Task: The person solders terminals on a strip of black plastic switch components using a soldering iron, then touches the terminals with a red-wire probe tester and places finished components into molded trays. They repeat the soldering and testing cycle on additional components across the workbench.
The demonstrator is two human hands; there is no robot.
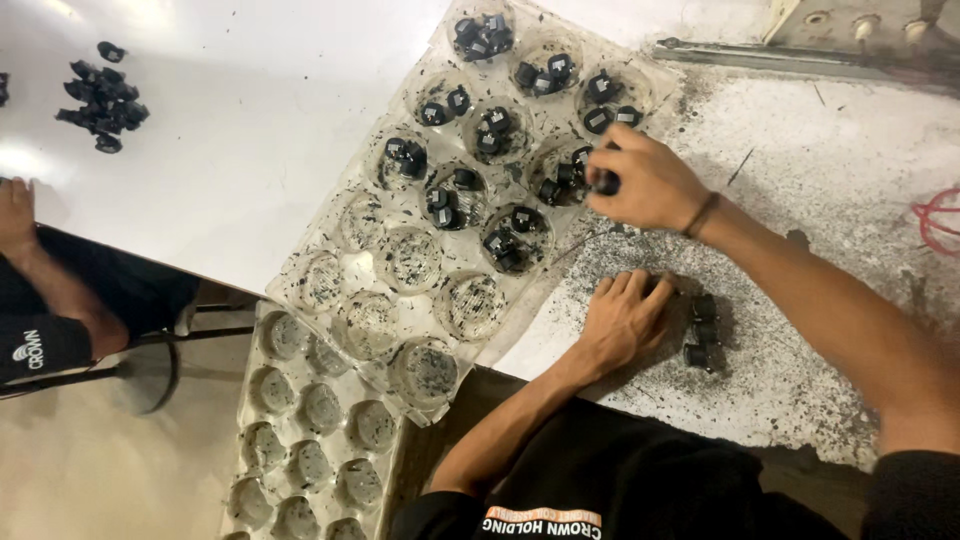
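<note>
So the small black part is pinched in your right hand, fingertips closed tight on it, right at the edge of the clear plastic cup tray, just over the cup where a few parts of the same kind already sit. Your right wrist has a dark band on it and the forearm comes in from the lower right.

Your left hand is lying palm down on the gritty grey table, fingers together and curled a bit over a spot covered in black dust. Can't tell if there's anything under the palm, it hides whatever's there. Just beside it, to the right, a few loose black parts sit on the table, not touching the hand.

The tray's far cups each hold two or three black parts, while the near cups only have dark specks in them. A second tray of the same sort hangs off the table edge below it, partly tucked under the first.

Further out on the white sheet there's a heap of black parts at the far left, and another person's hand rests at that side, well apart from yours
</note>
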